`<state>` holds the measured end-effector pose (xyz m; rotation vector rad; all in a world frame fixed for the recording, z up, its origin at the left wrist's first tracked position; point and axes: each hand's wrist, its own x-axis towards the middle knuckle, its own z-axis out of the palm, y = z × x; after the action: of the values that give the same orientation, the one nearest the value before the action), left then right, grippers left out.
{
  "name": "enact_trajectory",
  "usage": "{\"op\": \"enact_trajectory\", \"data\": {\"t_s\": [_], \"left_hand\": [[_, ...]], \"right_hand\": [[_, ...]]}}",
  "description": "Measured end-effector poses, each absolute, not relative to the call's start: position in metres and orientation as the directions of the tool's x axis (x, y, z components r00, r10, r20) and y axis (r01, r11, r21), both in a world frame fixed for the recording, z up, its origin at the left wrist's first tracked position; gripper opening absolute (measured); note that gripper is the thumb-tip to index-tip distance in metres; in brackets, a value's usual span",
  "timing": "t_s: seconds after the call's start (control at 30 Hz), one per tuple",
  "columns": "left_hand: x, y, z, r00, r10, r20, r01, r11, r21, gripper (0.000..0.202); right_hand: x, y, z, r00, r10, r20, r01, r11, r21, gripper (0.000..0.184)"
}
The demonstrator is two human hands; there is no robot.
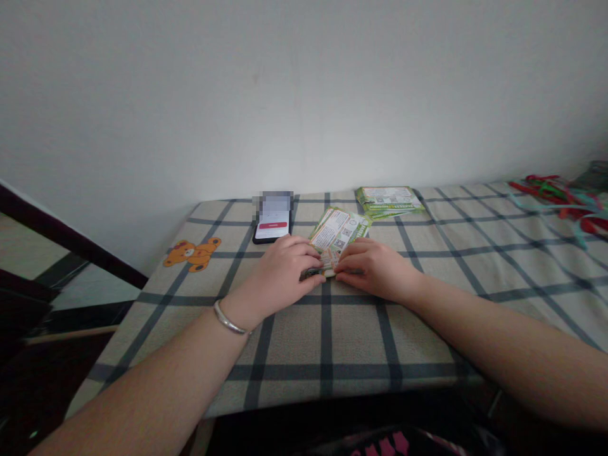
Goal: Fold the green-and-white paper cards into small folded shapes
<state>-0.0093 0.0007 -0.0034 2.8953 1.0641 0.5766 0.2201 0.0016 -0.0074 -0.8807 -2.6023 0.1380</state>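
My left hand [291,267] and my right hand [377,267] meet at the middle of the table. Their fingers are bent and closed on the near end of a printed leaflet [327,258]. Under and just beyond it, more green and white leaflets [339,229] with text and QR codes lie slanted and overlapping. A small dark patch shows under the left fingers, and I cannot make out what it is. Both thumbs are low, near the cloth, and my fingers hide the leaflet's side edges.
A phone [272,229] with a lit screen lies behind my left hand. At the back stands a pile of similar leaflets [392,197]. A bear cutout [192,254] lies left on the checked tablecloth [304,342]. Coloured ribbons [560,202] are heaped at the far right. A wall closes the back.
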Motion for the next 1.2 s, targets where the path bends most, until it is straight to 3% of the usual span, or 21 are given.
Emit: {"op": "enact_trajectory", "data": {"t_s": [0.23, 0.7, 0.9, 1.2], "left_hand": [[-0.008, 0.002, -0.004, 0.715, 0.596, 0.366, 0.600, -0.791, 0.119, 0.018], [-0.006, -0.001, 0.000, 0.711, 0.624, 0.325, 0.632, -0.769, 0.095, 0.024], [-0.005, -0.003, -0.001, 0.705, 0.636, 0.314, 0.631, -0.765, 0.131, 0.022], [0.001, -0.001, -0.003, 0.691, 0.647, 0.323, 0.666, -0.743, 0.064, 0.018]], "right_hand": [[0.221, 0.002, -0.007, -0.720, 0.620, 0.311, 0.573, 0.785, -0.236, 0.013], [0.219, -0.002, -0.005, -0.715, 0.629, 0.306, 0.622, 0.772, -0.132, 0.019], [0.216, 0.000, -0.006, -0.668, 0.680, 0.303, 0.669, 0.726, -0.156, 0.018], [0.213, 0.001, -0.005, -0.570, 0.763, 0.303, 0.762, 0.629, -0.151, 0.021]]}}
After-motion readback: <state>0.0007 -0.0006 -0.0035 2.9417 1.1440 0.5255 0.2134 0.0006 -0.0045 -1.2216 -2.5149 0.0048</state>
